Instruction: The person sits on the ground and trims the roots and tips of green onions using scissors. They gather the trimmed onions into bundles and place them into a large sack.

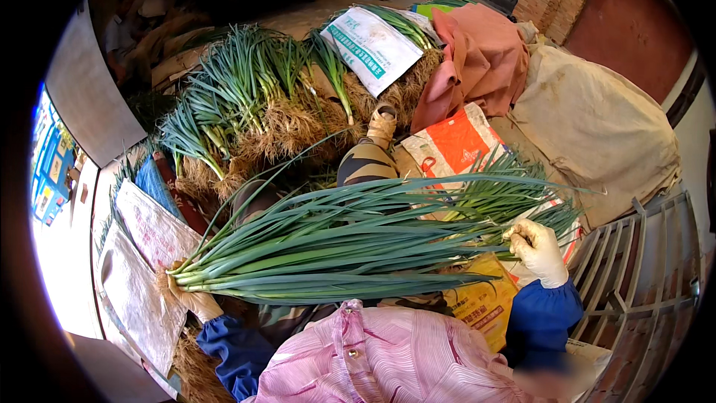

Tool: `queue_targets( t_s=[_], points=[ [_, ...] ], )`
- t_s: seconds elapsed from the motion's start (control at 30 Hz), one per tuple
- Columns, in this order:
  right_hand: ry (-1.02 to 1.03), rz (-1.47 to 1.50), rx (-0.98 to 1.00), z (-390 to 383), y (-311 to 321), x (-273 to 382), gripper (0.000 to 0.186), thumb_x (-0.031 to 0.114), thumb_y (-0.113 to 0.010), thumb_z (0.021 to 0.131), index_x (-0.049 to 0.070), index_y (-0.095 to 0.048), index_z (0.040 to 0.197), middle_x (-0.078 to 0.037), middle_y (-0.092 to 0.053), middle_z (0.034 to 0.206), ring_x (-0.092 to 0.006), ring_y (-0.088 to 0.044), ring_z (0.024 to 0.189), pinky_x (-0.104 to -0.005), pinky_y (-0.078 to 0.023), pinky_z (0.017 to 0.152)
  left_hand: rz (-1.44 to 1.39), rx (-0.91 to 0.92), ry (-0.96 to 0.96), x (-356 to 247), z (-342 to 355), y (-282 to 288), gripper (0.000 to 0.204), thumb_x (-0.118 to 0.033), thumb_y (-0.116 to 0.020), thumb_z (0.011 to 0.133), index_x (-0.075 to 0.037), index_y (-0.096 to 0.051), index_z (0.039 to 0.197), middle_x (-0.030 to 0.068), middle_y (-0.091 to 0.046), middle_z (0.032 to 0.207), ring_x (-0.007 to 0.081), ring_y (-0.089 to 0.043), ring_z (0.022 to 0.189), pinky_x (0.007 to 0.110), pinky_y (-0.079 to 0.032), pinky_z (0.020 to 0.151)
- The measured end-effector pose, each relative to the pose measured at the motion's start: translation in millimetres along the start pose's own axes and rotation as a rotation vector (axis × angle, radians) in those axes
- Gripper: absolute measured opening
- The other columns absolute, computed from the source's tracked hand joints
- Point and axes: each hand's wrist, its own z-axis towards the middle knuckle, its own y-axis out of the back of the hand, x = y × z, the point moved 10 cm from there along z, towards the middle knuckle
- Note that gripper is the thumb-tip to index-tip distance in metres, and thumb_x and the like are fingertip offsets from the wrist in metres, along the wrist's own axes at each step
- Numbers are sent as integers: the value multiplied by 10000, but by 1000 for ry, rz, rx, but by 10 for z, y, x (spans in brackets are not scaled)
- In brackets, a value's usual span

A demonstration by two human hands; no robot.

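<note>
A big bunch of green onions (335, 242) lies across my lap, roots to the left and long leaves stretching right. My left hand (197, 301), in a pale glove, is closed round the root end. On the right, my gloved right hand (538, 251) has its fingers curled together close to the leaf tips. Whatever is between those fingers, if anything, is too small to name. Beneath and beyond the tips rests a pile of loose green leaves (514, 205), partly on an orange and white sack (456, 142).
Rooted green onion bunches (261, 97) stand heaped ahead, some under a white sack (374, 46). A pink cloth (477, 60) and a beige tarp (597, 119) cover piles at right. A metal rack (634, 269) stands near right; a yellow bag (485, 302) lies by my lap. Someone sits far left.
</note>
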Motion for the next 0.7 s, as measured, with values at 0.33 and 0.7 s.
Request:
queue_targets(
  t_s=[0.33,0.7],
  points=[
    [15,57,22,279,-118,-137,71,-31,-551,882,-24,-616,910,-12,-578,719,-52,-515,611,-213,-408,544,20,-100,-41,269,-368,-593,497,-160,-620,904,-91,-441,1363,119,-575,1196,261,-589,1096,411,-528,942],
    [7,217,4,750,-114,-317,88,-23,-504,909,-4,-588,926,-27,-625,835,-59,-544,641,-213,-439,567,-117,79,-5,373,-94,-942,440,-30,-602,858,-125,-494,1273,133,-605,988,233,-602,932,441,-519,912]
  ],
)
